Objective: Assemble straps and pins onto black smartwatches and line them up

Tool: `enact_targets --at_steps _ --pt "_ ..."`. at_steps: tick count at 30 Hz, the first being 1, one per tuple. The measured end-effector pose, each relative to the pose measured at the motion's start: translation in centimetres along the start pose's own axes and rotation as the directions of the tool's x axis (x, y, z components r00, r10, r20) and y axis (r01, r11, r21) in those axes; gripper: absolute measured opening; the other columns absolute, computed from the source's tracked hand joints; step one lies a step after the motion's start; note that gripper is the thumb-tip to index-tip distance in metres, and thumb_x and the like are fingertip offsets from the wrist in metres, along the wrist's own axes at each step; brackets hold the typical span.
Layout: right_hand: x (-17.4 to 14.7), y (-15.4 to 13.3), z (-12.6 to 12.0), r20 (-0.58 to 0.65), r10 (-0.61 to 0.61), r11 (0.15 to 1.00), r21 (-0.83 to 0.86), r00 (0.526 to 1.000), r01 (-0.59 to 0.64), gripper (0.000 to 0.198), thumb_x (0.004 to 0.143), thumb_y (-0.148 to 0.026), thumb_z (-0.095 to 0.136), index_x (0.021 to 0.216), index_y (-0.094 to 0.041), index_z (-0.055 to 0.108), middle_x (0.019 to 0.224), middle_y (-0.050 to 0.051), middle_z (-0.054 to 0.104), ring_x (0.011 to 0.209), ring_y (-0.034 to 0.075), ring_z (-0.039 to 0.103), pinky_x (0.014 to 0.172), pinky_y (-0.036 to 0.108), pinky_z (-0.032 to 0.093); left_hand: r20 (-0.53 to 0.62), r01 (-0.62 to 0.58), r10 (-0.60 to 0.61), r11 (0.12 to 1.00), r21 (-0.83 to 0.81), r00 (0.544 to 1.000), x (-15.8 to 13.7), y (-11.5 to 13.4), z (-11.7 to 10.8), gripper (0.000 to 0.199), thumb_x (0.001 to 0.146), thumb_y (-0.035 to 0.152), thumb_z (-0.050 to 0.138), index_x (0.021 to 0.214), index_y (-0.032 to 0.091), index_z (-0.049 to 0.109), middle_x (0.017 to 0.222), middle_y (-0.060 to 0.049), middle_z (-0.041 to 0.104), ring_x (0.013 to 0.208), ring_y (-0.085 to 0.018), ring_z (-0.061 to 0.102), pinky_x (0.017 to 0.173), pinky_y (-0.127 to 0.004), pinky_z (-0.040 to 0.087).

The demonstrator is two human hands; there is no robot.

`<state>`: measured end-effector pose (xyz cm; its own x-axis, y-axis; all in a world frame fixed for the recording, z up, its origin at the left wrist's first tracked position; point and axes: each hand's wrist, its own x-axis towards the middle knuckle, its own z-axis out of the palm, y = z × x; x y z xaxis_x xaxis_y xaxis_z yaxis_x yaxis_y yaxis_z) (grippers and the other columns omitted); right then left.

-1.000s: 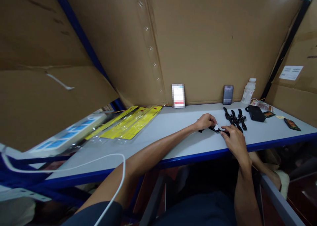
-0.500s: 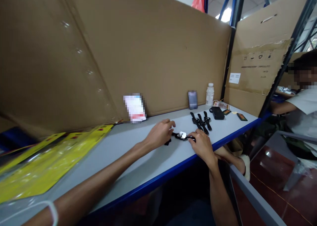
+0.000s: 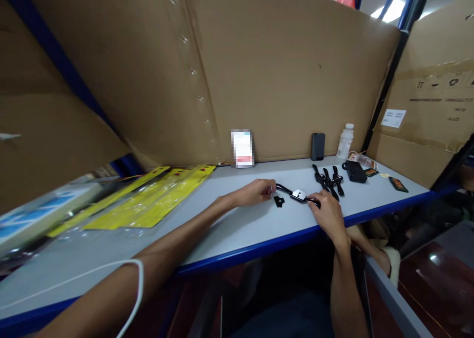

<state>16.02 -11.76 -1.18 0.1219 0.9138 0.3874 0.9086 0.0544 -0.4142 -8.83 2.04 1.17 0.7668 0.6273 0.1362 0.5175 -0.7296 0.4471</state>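
A black spokeshave with a bright metal blade plate (image 3: 298, 195) lies on the table between my hands. My right hand (image 3: 328, 212) is closed around its right handle. Beside the tip of the other handle is my left hand (image 3: 259, 191), its fingers pinched together. Something small and shiny shows at those fingertips, too small to make out. Just below the left handle, a small flat black metal piece (image 3: 279, 201) rests on the tabletop. Several more black spokeshaves (image 3: 328, 181) lie in a group beyond my right hand.
Yellow cards in clear plastic (image 3: 155, 200) cover the table's left part. At the back stand a pixelated white upright thing (image 3: 243, 149), a dark phone-like block (image 3: 317, 146) and a bottle (image 3: 345, 141). A black case (image 3: 355, 171) sits right. Cardboard walls (image 3: 274, 76) enclose the table.
The view has swung left, bringing more of the yellow cards into sight. My left hand has moved off the small black piece, which now shows fully. My right hand keeps its hold on the spokeshave.
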Motion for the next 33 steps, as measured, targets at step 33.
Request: enact_targets --at_steps 33 --pt "0.1 0.0 0.5 0.004 -0.019 1.0 -0.014 1.0 0.019 0.024 0.097 -0.025 0.058 0.113 -0.023 0.076 0.107 0.006 0.069 0.106 0.022 0.063 0.087 0.03 0.041 -0.132 -0.001 -0.09 0.821 -0.571 0.987 7.5 3.4 2.7 0.018 0.069 0.025 0.078 0.078 0.01 0.074 0.071 -0.004 0.069 0.067 -0.013 0.059 0.065 -0.024 0.043"
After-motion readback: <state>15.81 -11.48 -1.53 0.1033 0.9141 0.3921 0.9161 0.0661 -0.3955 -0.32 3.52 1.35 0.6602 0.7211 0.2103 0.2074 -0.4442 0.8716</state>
